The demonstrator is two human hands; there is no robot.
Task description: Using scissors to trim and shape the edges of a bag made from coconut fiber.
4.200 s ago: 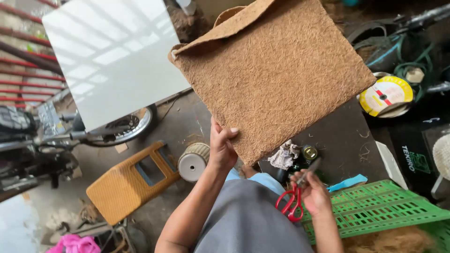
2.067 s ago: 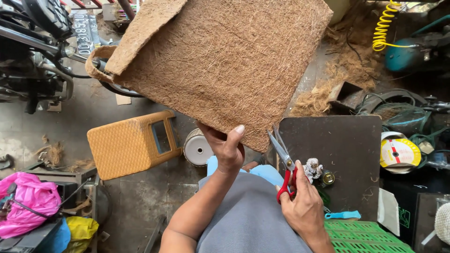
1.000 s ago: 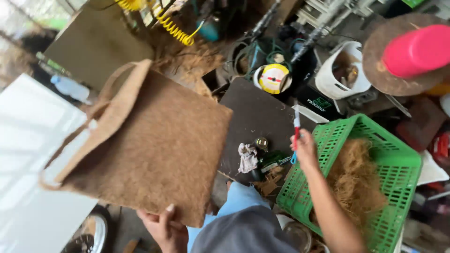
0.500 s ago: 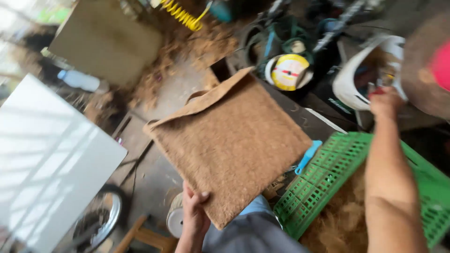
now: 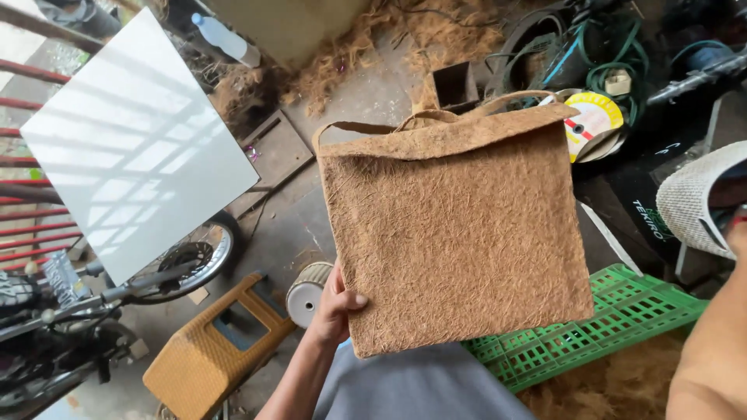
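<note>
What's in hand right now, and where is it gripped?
The left hand pinches the coir fibre bag at its bottom left corner. The right arm shows at the frame edge; its hand is out of view.

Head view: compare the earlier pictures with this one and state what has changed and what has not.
The right hand, earlier holding red-handled scissors near the lap, has lifted away right; only its forearm shows, hand and scissors out of view. The left hand still grips the coir bag by its lower corner.

cluttered workshop: coir fibre heaps [image 5: 342,54], hoses [image 5: 615,58], green crate [image 5: 622,311], motorbike [image 5: 85,311].
</note>
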